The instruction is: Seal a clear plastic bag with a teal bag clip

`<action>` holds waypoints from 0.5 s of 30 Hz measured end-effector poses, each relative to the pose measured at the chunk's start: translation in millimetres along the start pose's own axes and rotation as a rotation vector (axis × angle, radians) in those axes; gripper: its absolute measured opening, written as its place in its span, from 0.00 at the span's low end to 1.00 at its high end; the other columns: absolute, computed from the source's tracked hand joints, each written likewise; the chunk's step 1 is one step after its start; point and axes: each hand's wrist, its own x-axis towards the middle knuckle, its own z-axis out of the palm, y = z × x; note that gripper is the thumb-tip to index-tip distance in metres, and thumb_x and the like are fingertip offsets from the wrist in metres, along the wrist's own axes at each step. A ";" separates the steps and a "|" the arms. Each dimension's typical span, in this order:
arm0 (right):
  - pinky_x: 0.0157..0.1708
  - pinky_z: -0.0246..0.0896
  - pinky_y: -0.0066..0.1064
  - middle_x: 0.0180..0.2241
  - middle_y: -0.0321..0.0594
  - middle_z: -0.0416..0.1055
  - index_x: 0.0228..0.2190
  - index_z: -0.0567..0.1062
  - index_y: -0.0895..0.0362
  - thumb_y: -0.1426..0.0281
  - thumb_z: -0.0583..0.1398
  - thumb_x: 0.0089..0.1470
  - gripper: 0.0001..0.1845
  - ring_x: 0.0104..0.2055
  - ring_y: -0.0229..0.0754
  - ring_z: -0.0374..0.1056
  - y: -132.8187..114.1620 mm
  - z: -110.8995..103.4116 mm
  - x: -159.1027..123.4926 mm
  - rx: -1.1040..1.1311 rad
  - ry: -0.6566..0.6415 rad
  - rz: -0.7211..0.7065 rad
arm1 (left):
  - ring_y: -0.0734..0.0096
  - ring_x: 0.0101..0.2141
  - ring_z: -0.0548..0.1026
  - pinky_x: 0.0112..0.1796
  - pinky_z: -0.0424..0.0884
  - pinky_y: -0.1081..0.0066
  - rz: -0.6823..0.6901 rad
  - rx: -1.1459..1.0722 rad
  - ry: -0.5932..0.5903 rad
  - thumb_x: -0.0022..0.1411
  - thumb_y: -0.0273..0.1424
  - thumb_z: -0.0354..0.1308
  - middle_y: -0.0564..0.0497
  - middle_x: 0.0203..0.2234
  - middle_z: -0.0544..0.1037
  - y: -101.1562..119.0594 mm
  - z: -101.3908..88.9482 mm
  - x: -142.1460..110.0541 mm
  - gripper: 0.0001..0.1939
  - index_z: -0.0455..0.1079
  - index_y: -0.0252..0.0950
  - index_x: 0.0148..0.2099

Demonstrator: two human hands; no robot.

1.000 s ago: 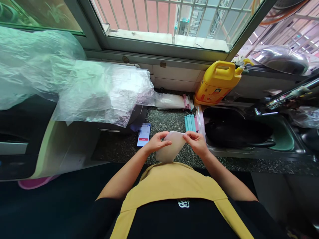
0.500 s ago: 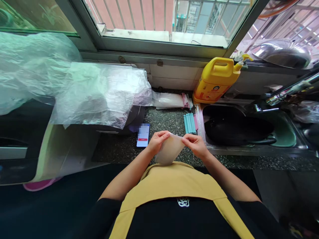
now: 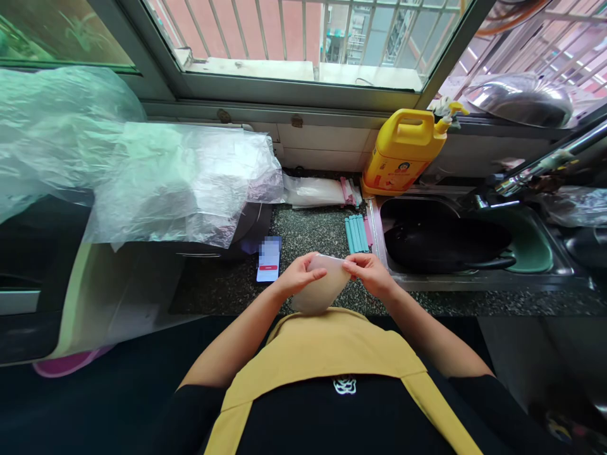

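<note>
A translucent whitish plastic bag (image 3: 323, 285) hangs in front of my yellow apron (image 3: 327, 347), over the counter's front edge. My left hand (image 3: 301, 275) has its thumb across the front of the bag and its fingers behind, near the upper left edge. With thumb and fingers pinched, my right hand (image 3: 372, 273) grips the upper right corner. The bag's top looks rounded between the hands; its inside cannot be made out. Just beyond my right hand lie several blue-green plastic strips (image 3: 356, 233), with a pink one beside them. A lit phone (image 3: 269, 260) rests left of my left hand.
On the right is a sink (image 3: 376, 230) with a black wok (image 3: 441, 243) in it. A yellow jug with a pump (image 3: 401, 151) stands behind. A pack of clear bags (image 3: 315, 191) lies at the back, and clear plastic sheeting (image 3: 184, 177) covers things on the left.
My left thumb has moved from the bag's top edge onto its front. The bag's top has gone from fairly straight to rounded. My right hand keeps its pinch.
</note>
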 end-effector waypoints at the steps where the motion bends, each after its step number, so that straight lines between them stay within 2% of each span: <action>1: 0.21 0.45 0.26 0.16 0.30 0.58 0.17 0.70 0.58 0.52 0.65 0.39 0.22 0.20 0.31 0.51 1.0 -0.9 -0.1 0.003 0.004 0.009 | 0.75 0.26 0.69 0.28 0.63 0.76 -0.002 0.017 -0.010 0.39 0.47 0.68 0.53 0.25 0.74 0.6 1.0 -0.2 0.28 0.70 0.31 0.35; 4: 0.21 0.47 0.26 0.16 0.31 0.60 0.18 0.71 0.58 0.52 0.65 0.39 0.22 0.20 0.31 0.52 1.0 -2.7 -1.2 -0.005 0.010 0.027 | 0.73 0.27 0.70 0.31 0.65 0.74 -0.018 0.043 -0.005 0.38 0.47 0.69 0.51 0.26 0.75 2.0 5.2 -0.3 0.28 0.71 0.31 0.36; 8: 0.24 0.51 0.26 0.21 0.33 0.67 0.24 0.74 0.59 0.54 0.66 0.37 0.20 0.23 0.32 0.57 -5.5 -1.5 -2.8 -0.035 0.050 0.009 | 0.74 0.26 0.69 0.31 0.65 0.74 -0.006 0.040 0.047 0.39 0.47 0.68 0.52 0.24 0.74 -0.4 9.3 1.5 0.27 0.70 0.30 0.34; 11: 0.25 0.51 0.26 0.20 0.33 0.66 0.20 0.73 0.59 0.55 0.67 0.37 0.19 0.23 0.32 0.57 -8.2 -0.4 -1.8 -0.038 0.096 -0.005 | 0.73 0.28 0.70 0.31 0.66 0.74 0.007 0.045 0.046 0.41 0.46 0.68 0.51 0.26 0.75 -6.4 10.4 2.1 0.26 0.71 0.30 0.36; 13: 0.23 0.49 0.26 0.17 0.31 0.63 0.18 0.71 0.59 0.55 0.67 0.36 0.19 0.21 0.31 0.54 -6.7 -1.0 -0.1 -0.006 0.120 0.015 | 0.72 0.31 0.71 0.33 0.67 0.74 0.071 0.019 0.057 0.44 0.47 0.66 0.49 0.31 0.76 -11.8 10.3 0.6 0.29 0.71 0.32 0.43; 15: 0.21 0.46 0.25 0.15 0.30 0.60 0.17 0.70 0.59 0.56 0.67 0.34 0.19 0.19 0.30 0.51 -3.2 -2.8 1.5 0.043 0.148 0.056 | 0.71 0.33 0.72 0.35 0.69 0.74 0.148 -0.022 0.034 0.47 0.47 0.64 0.47 0.37 0.76 -16.6 9.0 -2.7 0.35 0.65 0.37 0.55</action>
